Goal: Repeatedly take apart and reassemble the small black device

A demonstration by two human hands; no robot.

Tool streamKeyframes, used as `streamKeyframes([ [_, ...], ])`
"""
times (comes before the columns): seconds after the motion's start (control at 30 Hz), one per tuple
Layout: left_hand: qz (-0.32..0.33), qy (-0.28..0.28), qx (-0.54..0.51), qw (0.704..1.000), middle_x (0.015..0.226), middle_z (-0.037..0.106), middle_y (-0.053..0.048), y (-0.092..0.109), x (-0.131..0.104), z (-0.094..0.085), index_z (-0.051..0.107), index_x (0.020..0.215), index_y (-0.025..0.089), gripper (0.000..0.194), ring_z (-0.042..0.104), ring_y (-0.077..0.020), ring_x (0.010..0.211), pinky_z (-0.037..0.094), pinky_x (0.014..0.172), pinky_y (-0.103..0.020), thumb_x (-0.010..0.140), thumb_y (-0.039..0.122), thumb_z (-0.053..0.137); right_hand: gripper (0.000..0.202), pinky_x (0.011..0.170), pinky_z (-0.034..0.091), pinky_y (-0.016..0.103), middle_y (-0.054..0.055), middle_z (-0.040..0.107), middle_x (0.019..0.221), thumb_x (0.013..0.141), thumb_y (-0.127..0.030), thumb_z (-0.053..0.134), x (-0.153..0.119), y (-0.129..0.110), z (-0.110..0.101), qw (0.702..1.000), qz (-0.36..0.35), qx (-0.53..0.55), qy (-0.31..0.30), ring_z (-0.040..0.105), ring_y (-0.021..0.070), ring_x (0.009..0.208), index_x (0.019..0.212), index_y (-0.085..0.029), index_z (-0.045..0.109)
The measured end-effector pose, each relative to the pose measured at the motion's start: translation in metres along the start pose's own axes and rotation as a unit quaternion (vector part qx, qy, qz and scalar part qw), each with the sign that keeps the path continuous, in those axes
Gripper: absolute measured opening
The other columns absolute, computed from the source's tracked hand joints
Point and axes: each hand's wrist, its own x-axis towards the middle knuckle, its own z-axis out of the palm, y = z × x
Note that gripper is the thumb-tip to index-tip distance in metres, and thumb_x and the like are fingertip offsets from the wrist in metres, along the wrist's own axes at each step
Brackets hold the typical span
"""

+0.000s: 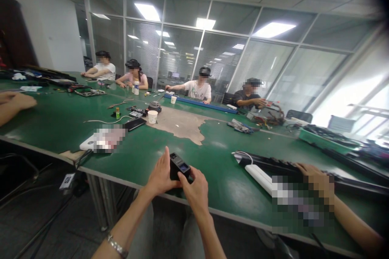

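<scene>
A small black box-shaped device (180, 163) with a little screen and some buttons is between my two hands, above the near edge of the green table. My left hand (160, 174) supports its left side, fingers stretched upward and thumb toward its near end. My right hand (196, 188) grips the right side near the screen, with the thumb on the near end and the other fingers curled round it. The device's underside is hidden.
The green table (219, 162) has a torn brown patch (170, 123). Left of me lie a black phone (135, 124), a paper cup (152, 117) and a white device (88, 143). A white bar (259, 178) and a neighbour's hand (316, 174) are at right. Several people sit opposite.
</scene>
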Motion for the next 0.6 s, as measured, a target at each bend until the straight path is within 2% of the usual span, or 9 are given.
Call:
streamKeyframes([
  [0.13,-0.017,-0.003,-0.019,1.000,0.152,0.021,-0.025,0.002,0.000,-0.002,-0.024,0.146,0.013,0.148,0.023,-0.0383,0.141,0.027,0.110,-0.055,0.054,0.061,0.082,0.043,0.086,0.047,0.033,0.009,0.069,0.103,0.081,-0.047,0.058,0.014,-0.008,-0.013,0.992,0.036,0.120,0.016,0.064,0.0220,0.095,0.110,-0.017,0.065],
  [0.23,-0.028,-0.002,-0.021,0.999,0.152,0.020,-0.025,0.003,0.000,-0.002,-0.024,0.146,0.014,0.149,0.022,-0.0393,0.140,0.027,0.110,-0.056,0.053,0.062,0.082,0.047,0.082,0.049,0.031,0.009,0.070,0.103,0.081,-0.050,0.058,0.027,-0.003,-0.022,0.980,0.073,0.179,0.045,0.066,0.0211,0.091,0.114,-0.017,0.063],
  [0.33,-0.034,0.007,-0.023,0.999,0.150,0.026,-0.024,0.005,-0.001,-0.002,-0.022,0.147,0.014,0.146,0.027,-0.0393,0.138,0.028,0.109,-0.056,0.055,0.059,0.083,0.048,0.082,0.048,0.032,0.009,0.070,0.101,0.079,-0.051,0.060,0.034,0.013,-0.020,0.982,0.083,0.158,0.059,0.066,0.0213,0.090,0.112,-0.017,0.063],
  [0.47,-0.040,0.022,-0.034,0.998,0.143,0.037,-0.020,0.006,-0.001,-0.003,-0.022,0.147,0.016,0.140,0.039,-0.0360,0.131,0.032,0.106,-0.053,0.061,0.055,0.081,0.047,0.083,0.047,0.032,0.009,0.071,0.099,0.080,-0.050,0.057,0.036,0.034,-0.008,0.994,0.071,0.069,0.052,0.066,0.0224,0.091,0.112,-0.017,0.063],
  [0.6,-0.047,0.023,-0.033,0.998,0.138,0.042,-0.019,0.007,-0.001,-0.003,-0.020,0.148,0.015,0.137,0.044,-0.0346,0.126,0.035,0.104,-0.051,0.062,0.054,0.080,0.047,0.082,0.046,0.032,0.009,0.070,0.098,0.082,-0.049,0.054,0.036,0.041,0.001,0.998,0.057,-0.001,0.037,0.065,0.0229,0.092,0.115,-0.017,0.062],
])
